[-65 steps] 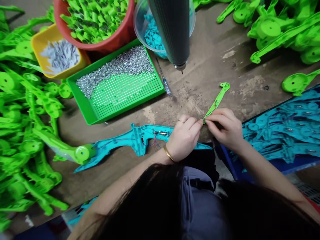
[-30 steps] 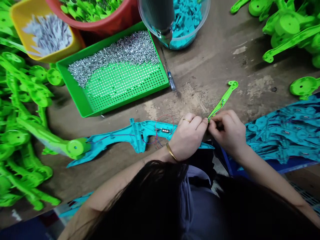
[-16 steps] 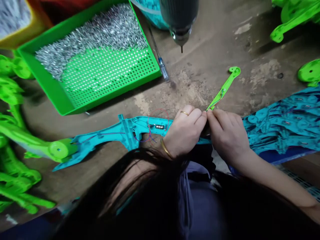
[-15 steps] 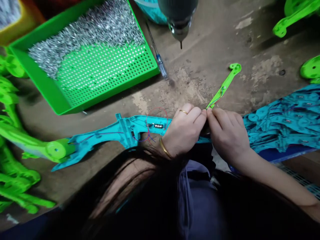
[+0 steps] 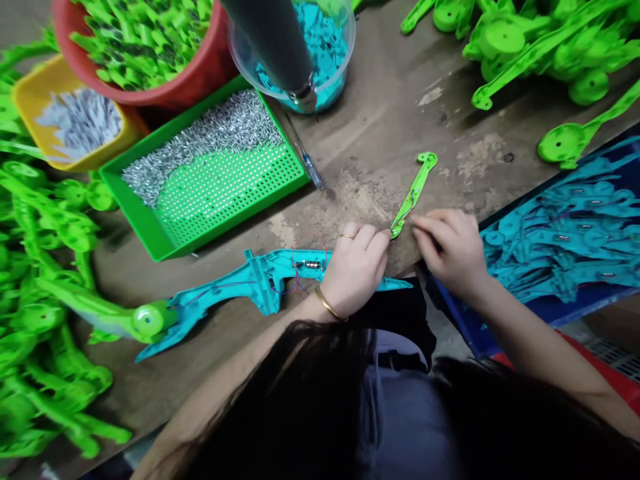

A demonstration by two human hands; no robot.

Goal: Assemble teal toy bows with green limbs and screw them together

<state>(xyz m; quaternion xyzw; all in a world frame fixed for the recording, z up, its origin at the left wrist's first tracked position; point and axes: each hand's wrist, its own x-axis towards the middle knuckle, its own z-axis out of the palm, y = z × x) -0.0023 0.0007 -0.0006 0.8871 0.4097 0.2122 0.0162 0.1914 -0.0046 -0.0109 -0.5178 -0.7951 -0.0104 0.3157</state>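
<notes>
A narrow lime-green plastic piece (image 5: 414, 193) with thin coloured wires along it lies slanted on the bench. At its lower end, my left hand (image 5: 359, 263) is closed, fingertips gripping the piece. My right hand (image 5: 450, 250) is just right of the piece, thumb and forefinger pinched together. Whatever may be between those fingertips is too small to make out. Beneath my left hand and to its left is a long turquoise plastic half-shell (image 5: 220, 288), partly hidden by that hand. It carries a small metallic component (image 5: 313, 265) and loose red and blue wires.
A green basket (image 5: 165, 243) of small metal screws stands left, beside a screwdriver (image 5: 313, 172). A dark power driver (image 5: 275, 47) hangs over a clear tub (image 5: 345, 77) of turquoise parts. Right is a blue tray (image 5: 480, 333) of turquoise shells. Green parts (image 5: 45, 320) pile up left.
My right hand has drawn away to the right from the green piece, while my left stays at its lower end. The camera view has shifted, showing more of the bench.
</notes>
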